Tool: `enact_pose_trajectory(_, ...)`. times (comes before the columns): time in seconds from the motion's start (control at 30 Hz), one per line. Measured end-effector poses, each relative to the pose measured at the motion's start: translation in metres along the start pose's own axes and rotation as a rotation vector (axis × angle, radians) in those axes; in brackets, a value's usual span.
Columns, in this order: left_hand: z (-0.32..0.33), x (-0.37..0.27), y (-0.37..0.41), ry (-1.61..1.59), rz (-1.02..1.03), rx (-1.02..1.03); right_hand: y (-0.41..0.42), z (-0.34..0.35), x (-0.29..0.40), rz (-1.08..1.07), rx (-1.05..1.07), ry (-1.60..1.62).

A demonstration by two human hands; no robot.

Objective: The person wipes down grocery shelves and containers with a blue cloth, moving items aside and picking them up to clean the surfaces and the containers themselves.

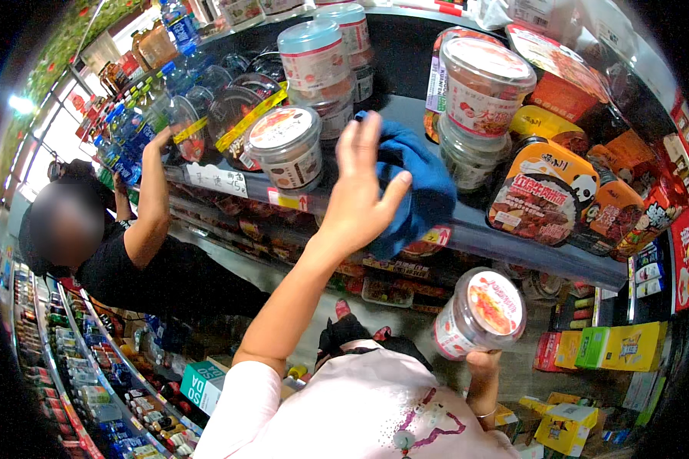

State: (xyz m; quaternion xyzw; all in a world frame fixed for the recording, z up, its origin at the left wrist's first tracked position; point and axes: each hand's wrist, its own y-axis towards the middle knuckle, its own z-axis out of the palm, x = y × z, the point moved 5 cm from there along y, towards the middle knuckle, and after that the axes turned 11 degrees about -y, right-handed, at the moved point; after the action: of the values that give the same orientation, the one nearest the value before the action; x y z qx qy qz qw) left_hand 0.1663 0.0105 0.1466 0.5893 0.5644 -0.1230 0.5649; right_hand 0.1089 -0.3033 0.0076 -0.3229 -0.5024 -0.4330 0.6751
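My left hand reaches over the upper shelf, palm down on a bunched blue cloth. Its fingers are stretched out and slightly blurred, and the cloth hangs over the shelf's front edge. My right hand holds a clear lidded tub of instant food, tilted, in front of the shelf and below its edge. Left of the cloth, a similar tub stands at the shelf edge. To its right, two stacked tubs stand upright on the dark shelf.
Boxed instant meals crowd the shelf's right end. Bottled drinks and round packs with yellow tape fill the left. A co-worker in black reaches into that side. Cartons lie on the floor at lower right.
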Motion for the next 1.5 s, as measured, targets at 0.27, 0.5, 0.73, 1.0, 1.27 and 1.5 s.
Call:
enact_pose_trajectory(0.27, 0.071, 0.156, 0.099, 0.688, -0.35, 0.44, -0.002, 0.002, -0.01, 0.047, -0.024, 0.062)
enact_pose_trajectory(0.5, 0.104, 0.194, 0.178, 0.705, -0.228, 0.501, 0.012, -0.003, -0.006, 0.085, -0.063, 0.067)
enact_pose_trajectory(0.73, 0.1, 0.182, 0.179, 0.719, 0.008, 0.248, 0.016, -0.004, -0.008, 0.104, -0.093, 0.062)
enact_pose_trajectory(1.0, 0.061, 0.127, 0.219, 0.424, 0.083, -0.318, 0.01, 0.003, -0.015, 0.108, -0.068, 0.075)
enact_pose_trajectory(1.27, 0.08, 0.161, 0.223, 0.805, 0.24, -0.12, -0.009, 0.008, -0.018, 0.13, -0.058, 0.089)
enact_pose_trajectory(1.5, 0.1, 0.185, 0.178, 0.771, -0.15, 0.223, -0.013, 0.008, -0.02, 0.137, -0.06, 0.102)
